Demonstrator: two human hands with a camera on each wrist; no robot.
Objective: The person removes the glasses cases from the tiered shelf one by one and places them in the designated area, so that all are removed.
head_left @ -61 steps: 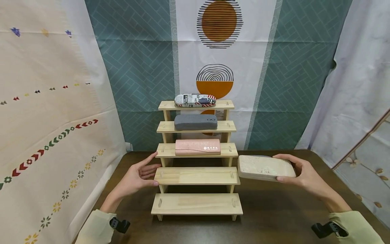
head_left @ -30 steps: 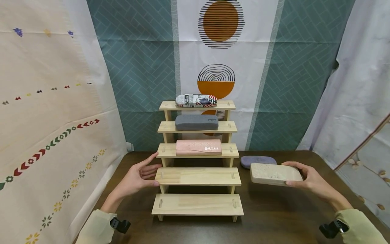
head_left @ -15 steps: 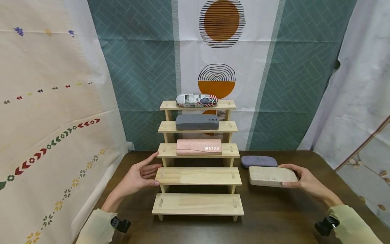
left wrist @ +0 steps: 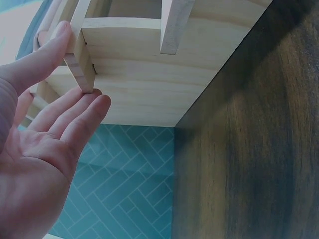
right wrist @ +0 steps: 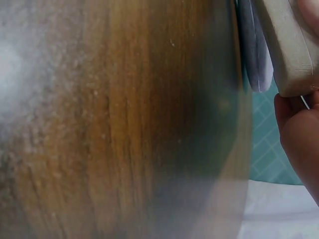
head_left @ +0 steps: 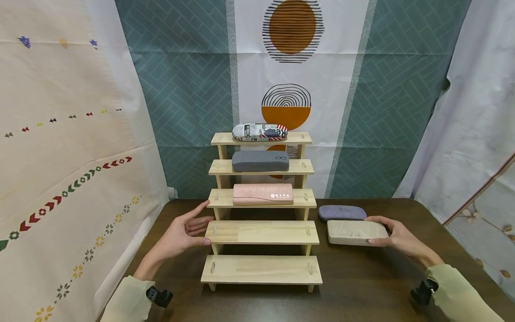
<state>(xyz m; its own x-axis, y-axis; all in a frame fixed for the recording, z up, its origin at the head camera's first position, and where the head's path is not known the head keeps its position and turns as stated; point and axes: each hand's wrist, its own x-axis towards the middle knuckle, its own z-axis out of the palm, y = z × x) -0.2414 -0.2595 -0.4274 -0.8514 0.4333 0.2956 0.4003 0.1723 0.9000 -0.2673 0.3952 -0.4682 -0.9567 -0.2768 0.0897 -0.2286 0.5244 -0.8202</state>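
Observation:
My right hand [head_left: 396, 239] grips the right end of a beige glasses case [head_left: 354, 233], thumb at the front and fingers behind. The case is low over the table, to the right of a stepped wooden display stand [head_left: 261, 271]. Just behind it lies a purple glasses case [head_left: 342, 212]; both cases also show at the top right in the right wrist view. My left hand [head_left: 183, 235] touches the stand's left side with extended fingers. Its thumb rests at the end of the second step from the bottom, and the index fingertip meets the step above.
On the upper steps lie a pink glasses case [head_left: 263, 194], a grey glasses case [head_left: 260, 161] and a newsprint-patterned case [head_left: 259, 132]. The two lowest steps are bare wood. Cloth curtains [head_left: 189, 89] hang behind and beside the dark wooden table [head_left: 362, 286].
The beige case first moves right and down, away from the stand, uncovering the purple case, then shifts slightly back left in my right hand. My left hand keeps its place.

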